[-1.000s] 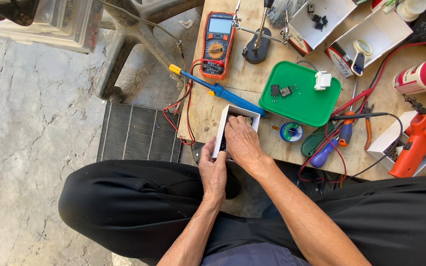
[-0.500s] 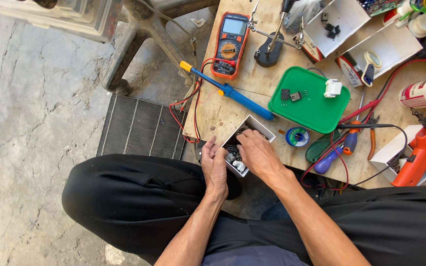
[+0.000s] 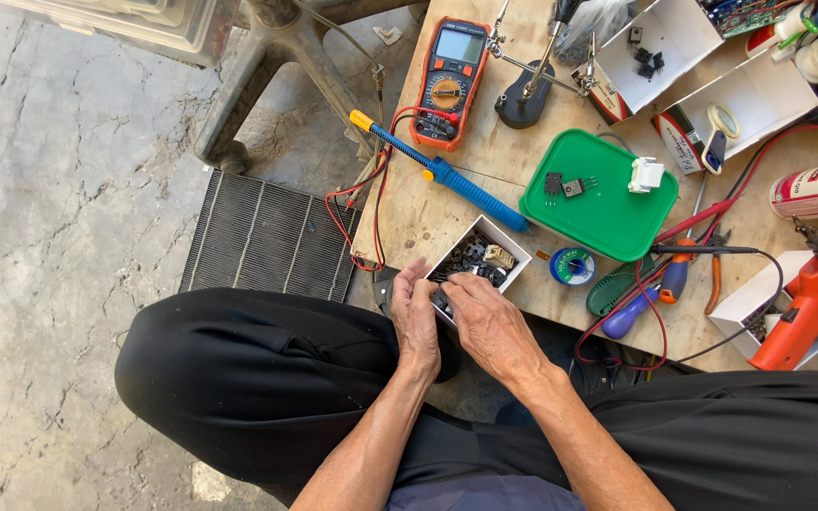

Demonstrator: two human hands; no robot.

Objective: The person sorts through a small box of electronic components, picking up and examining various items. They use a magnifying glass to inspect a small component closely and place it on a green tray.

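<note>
The left hand and right hand hide the near corner of the small white box, whose dark parts are too small to identify.

— What's the thing being handled?

— A small white box, open at the top, shallow and roughly square.

— What's in it?

— A jumble of small dark electronic parts, with one pale tan piece near its far corner.

— How does it sit?

— Turned diagonally at the near edge of the wooden worktop, its near corner sticking out past the edge and covered by the fingers. The left hand and right hand both touch that corner; whether they pinch a part there, I cannot tell.
</note>
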